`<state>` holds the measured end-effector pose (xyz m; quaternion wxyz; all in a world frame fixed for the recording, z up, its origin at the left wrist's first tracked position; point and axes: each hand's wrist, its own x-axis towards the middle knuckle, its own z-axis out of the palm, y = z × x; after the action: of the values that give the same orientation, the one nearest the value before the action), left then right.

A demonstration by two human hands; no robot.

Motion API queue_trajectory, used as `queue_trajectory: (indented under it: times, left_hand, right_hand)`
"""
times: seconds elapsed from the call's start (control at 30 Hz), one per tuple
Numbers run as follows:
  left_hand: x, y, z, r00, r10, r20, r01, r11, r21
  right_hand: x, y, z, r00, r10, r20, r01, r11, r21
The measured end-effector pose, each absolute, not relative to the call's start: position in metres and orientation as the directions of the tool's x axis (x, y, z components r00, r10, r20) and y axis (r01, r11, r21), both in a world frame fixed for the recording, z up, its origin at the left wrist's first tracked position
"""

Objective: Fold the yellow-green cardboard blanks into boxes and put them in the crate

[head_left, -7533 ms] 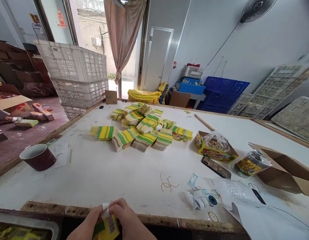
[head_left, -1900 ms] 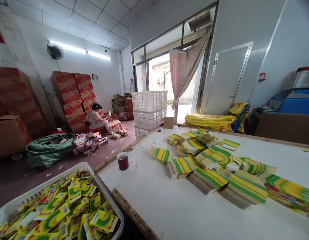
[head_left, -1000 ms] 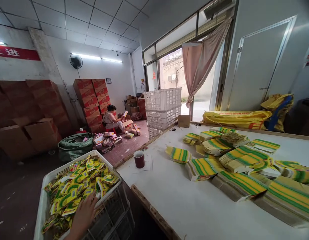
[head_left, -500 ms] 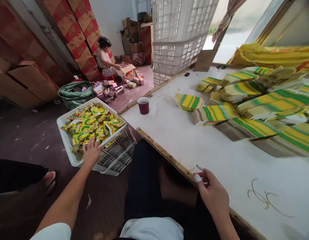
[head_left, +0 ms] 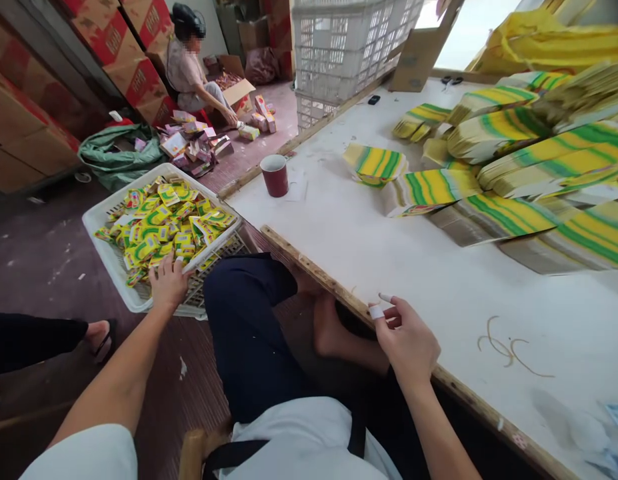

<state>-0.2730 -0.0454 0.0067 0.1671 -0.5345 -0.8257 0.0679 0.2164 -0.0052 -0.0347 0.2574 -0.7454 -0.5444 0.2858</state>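
Note:
My left hand [head_left: 169,285] rests at the near rim of a white plastic crate [head_left: 119,293], fingers spread over the packets [head_left: 156,230] heaped inside. These are small yellow and green packets. My right hand [head_left: 406,337] hovers by the wooden edge of the white table [head_left: 329,233]. Its fingers are loosely curled, with thumb and forefinger apart and nothing visible between them. White wrapping covers its thumb and forefinger tip. Curved tan strips, perhaps rubber bands [head_left: 509,343], lie on the table to its right.
Stacks of yellow-and-green striped paper pieces [head_left: 519,213] cover the table's far right. A dark red mug [head_left: 275,177] stands near the left corner. Beyond, a seated person [head_left: 189,67] is among small boxes [head_left: 199,147]. Another person's foot [head_left: 99,337] is at left.
The view has tilted down and shifted. My knee has swung left towards the crate. The seated person's hand is lower, near the floor. Both my hands keep nearly the same pose.

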Motion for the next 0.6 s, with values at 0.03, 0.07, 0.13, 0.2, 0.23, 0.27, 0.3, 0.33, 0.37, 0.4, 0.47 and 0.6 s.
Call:
queue_trajectory:
  times: [0.03, 0.07, 0.13, 0.2, 0.23, 0.27, 0.3, 0.33, 0.37, 0.4, 0.47, 0.6]
  left_hand:
    - [-0.2727, -0.0453, 0.0070, -0.373, 0.906, 0.199, 0.863, 0.418, -0.285]
    - [-0.2724, -0.0452, 0.0073, -0.374, 0.907, 0.196, 0.865, 0.417, -0.278]
    - [-0.2720, -0.0449, 0.0079, -0.377, 0.906, 0.192, 0.869, 0.417, -0.264]
    - [-0.2718, -0.0449, 0.0083, -0.381, 0.905, 0.191, 0.872, 0.420, -0.253]
    - [-0.2719, -0.0451, 0.0082, -0.382, 0.904, 0.190, 0.872, 0.421, -0.249]
    - [-0.2722, -0.0453, 0.0080, -0.382, 0.905, 0.188, 0.873, 0.420, -0.248]
    - [-0.2727, -0.0456, 0.0077, -0.381, 0.906, 0.184, 0.874, 0.418, -0.249]
    - [-0.2733, -0.0459, 0.0072, -0.380, 0.907, 0.181, 0.874, 0.416, -0.252]
    - [-0.2741, -0.0462, 0.0067, -0.378, 0.909, 0.178, 0.874, 0.414, -0.257]
    - [-0.2750, -0.0464, 0.0062, -0.377, 0.910, 0.176, 0.873, 0.412, -0.262]
    - [-0.2767, -0.0468, 0.0051, -0.373, 0.911, 0.176, 0.871, 0.410, -0.272]
    - [-0.2788, -0.0468, 0.0033, -0.357, 0.914, 0.193, 0.876, 0.399, -0.271]
  right_hand:
    - [0.2163, -0.0054, -0.0347, 0.246, 0.959, -0.141, 0.668, -0.273, -0.692]
    - [0.2162, -0.0056, -0.0348, 0.246, 0.959, -0.141, 0.672, -0.273, -0.689]
    - [0.2161, -0.0060, -0.0354, 0.241, 0.959, -0.147, 0.678, -0.274, -0.682]
    - [0.2162, -0.0064, -0.0358, 0.228, 0.963, -0.145, 0.685, -0.264, -0.679]
    - [0.2162, -0.0067, -0.0357, 0.224, 0.965, -0.139, 0.687, -0.258, -0.680]
    - [0.2162, -0.0069, -0.0354, 0.223, 0.966, -0.133, 0.689, -0.253, -0.680]
    - [0.2161, -0.0072, -0.0348, 0.225, 0.966, -0.127, 0.692, -0.250, -0.677]
    - [0.2160, -0.0073, -0.0340, 0.229, 0.966, -0.124, 0.695, -0.251, -0.674]
    - [0.2157, -0.0074, -0.0331, 0.234, 0.965, -0.121, 0.696, -0.253, -0.672]
    - [0.2154, -0.0075, -0.0323, 0.240, 0.963, -0.120, 0.695, -0.257, -0.671]
    - [0.2148, -0.0076, -0.0317, 0.245, 0.963, -0.113, 0.690, -0.255, -0.677]
    - [0.2146, -0.0079, -0.0357, 0.246, 0.966, -0.082, 0.676, -0.231, -0.700]
